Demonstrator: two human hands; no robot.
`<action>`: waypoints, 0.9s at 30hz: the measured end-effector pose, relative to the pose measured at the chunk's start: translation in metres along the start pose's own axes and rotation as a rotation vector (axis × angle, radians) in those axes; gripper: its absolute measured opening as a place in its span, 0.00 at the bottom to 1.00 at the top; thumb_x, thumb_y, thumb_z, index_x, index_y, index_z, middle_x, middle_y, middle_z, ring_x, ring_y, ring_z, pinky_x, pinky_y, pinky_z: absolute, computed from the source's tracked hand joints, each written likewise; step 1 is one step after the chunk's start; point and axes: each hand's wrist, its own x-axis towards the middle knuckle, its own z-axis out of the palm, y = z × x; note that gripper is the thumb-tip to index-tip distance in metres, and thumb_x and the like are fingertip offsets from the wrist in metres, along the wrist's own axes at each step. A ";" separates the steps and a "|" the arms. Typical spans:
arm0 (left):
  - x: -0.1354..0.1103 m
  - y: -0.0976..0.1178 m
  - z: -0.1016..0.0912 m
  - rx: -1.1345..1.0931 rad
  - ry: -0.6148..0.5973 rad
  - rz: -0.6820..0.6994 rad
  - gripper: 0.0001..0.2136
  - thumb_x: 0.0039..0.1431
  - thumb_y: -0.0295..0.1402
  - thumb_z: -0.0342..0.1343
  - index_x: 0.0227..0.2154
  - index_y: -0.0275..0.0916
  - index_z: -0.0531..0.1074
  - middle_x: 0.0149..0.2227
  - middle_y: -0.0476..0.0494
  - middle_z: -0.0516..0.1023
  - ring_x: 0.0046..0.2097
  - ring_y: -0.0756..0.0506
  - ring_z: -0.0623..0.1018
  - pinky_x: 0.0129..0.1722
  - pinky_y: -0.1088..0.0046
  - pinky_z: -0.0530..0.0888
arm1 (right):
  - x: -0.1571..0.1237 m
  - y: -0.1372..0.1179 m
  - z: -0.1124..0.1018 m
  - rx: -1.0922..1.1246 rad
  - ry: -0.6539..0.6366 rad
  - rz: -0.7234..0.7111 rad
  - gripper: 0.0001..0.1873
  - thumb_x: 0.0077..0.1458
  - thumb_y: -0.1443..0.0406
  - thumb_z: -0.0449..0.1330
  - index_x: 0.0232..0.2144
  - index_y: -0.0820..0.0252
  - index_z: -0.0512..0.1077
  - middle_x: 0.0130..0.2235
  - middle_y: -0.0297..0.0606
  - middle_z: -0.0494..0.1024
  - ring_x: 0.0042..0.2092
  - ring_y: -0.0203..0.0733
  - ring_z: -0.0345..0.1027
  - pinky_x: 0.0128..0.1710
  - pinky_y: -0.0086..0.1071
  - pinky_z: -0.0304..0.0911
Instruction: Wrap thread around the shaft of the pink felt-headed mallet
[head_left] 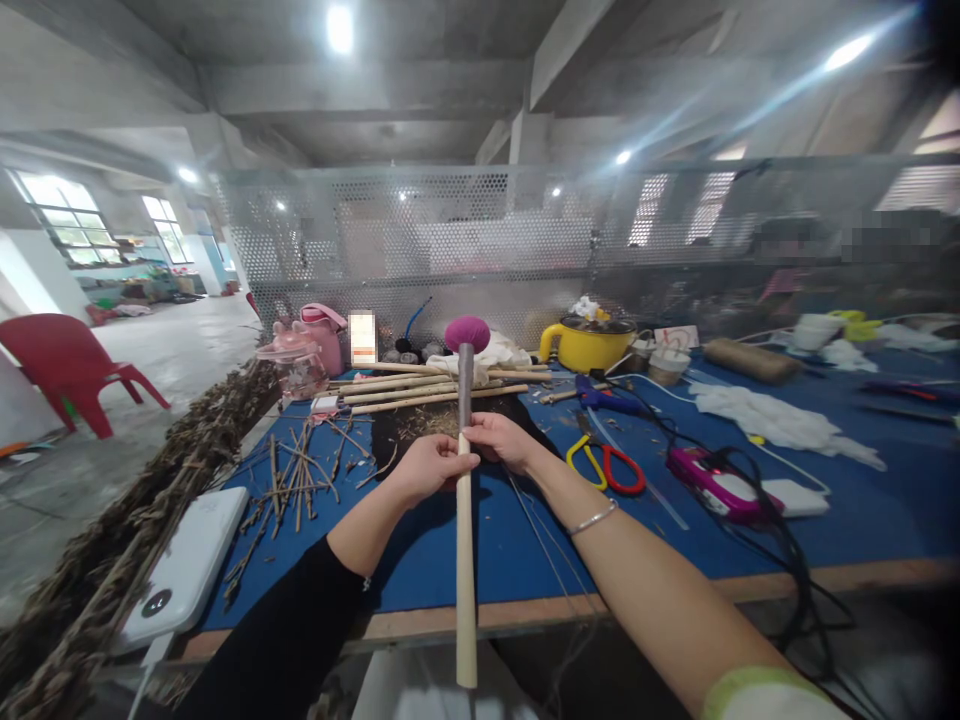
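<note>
A pale wooden stick [466, 560] points away from me over the table's front edge, its far part covered in grey wrapping [466, 385]. My left hand [433, 468] pinches the stick from the left, just below where the grey ends. From the right, my right hand [501, 440] has thumb and fingers closed at the lower end of the grey wrapping. A purple ball [467, 334] shows at the stick's far end; whether it is attached or lies behind, I cannot tell. Thin strands [541, 535] hang below my right hand.
Several wooden sticks [420, 392] lie across the blue table [420, 575]. Twigs [300, 475] are at left, beside a white power bank [184, 570]. Scissors [606, 465], a glue gun [611, 395], a yellow pot [592, 345] and a magenta device [720, 485] with cables stand right.
</note>
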 end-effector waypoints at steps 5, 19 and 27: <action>-0.004 0.009 -0.003 -0.276 -0.187 -0.082 0.14 0.45 0.37 0.62 0.32 0.32 0.71 0.33 0.39 0.75 0.30 0.50 0.75 0.28 0.77 0.70 | -0.003 -0.005 0.000 0.137 -0.043 0.033 0.15 0.46 0.58 0.61 0.28 0.63 0.62 0.17 0.25 0.61 0.13 0.23 0.43 0.12 0.22 0.34; 0.001 0.006 0.007 -0.464 -0.128 -0.289 0.22 0.51 0.53 0.47 0.31 0.35 0.66 0.23 0.46 0.70 0.24 0.50 0.73 0.25 0.73 0.72 | -0.005 -0.002 0.014 -0.025 -0.137 0.065 0.15 0.45 0.59 0.61 0.28 0.64 0.64 0.17 0.28 0.64 0.15 0.27 0.51 0.12 0.21 0.39; -0.007 0.023 0.009 -0.344 0.143 -0.117 0.17 0.49 0.49 0.52 0.28 0.38 0.60 0.14 0.60 0.51 0.13 0.58 0.52 0.12 0.84 0.50 | -0.010 -0.028 0.027 -0.012 -0.077 0.135 0.14 0.46 0.60 0.60 0.34 0.62 0.64 0.16 0.22 0.52 0.16 0.25 0.37 0.13 0.22 0.34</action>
